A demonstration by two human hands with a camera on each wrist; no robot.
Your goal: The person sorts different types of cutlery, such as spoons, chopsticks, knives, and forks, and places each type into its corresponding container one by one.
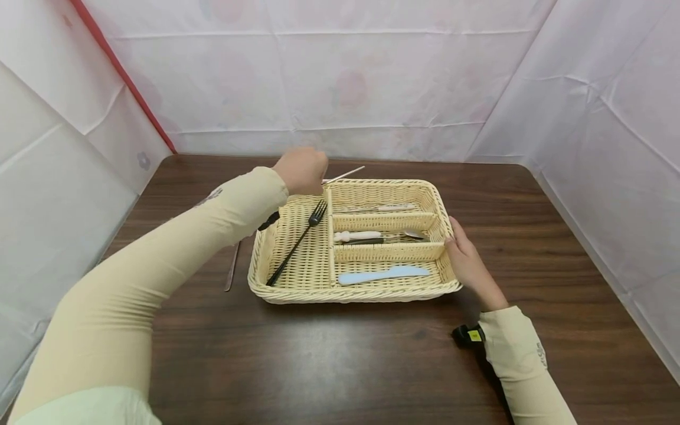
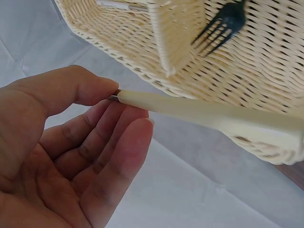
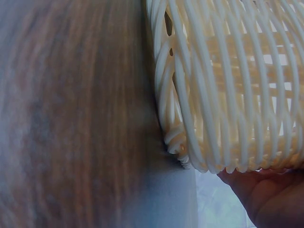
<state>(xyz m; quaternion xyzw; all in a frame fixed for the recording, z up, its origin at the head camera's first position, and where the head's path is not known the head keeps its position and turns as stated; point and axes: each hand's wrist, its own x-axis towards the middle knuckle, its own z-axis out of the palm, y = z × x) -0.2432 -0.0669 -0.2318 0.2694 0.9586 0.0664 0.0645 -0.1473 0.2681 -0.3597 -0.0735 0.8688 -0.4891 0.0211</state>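
My left hand (image 1: 303,169) is over the back left rim of the wicker cutlery basket (image 1: 356,295). It pinches a piece of cutlery (image 2: 190,112) between thumb and fingers at the metal neck, and I cannot tell its kind. Its cream handle shows in the left wrist view; a thin end points up and right in the head view. On the basket's right side, my right hand (image 1: 467,262) grips the rim. A black fork (image 1: 297,245) lies slantwise in the wide left compartment. A light blue knife (image 1: 383,275) is in the front right compartment.
The middle right compartment holds a spoon (image 1: 416,235), a white-handled piece (image 1: 357,236) and a dark handle (image 1: 366,241). Thin white-handled cutlery (image 1: 395,208) lies in the back one. A narrow metal piece (image 1: 232,268) rests on the brown table (image 1: 340,366), left of the basket.
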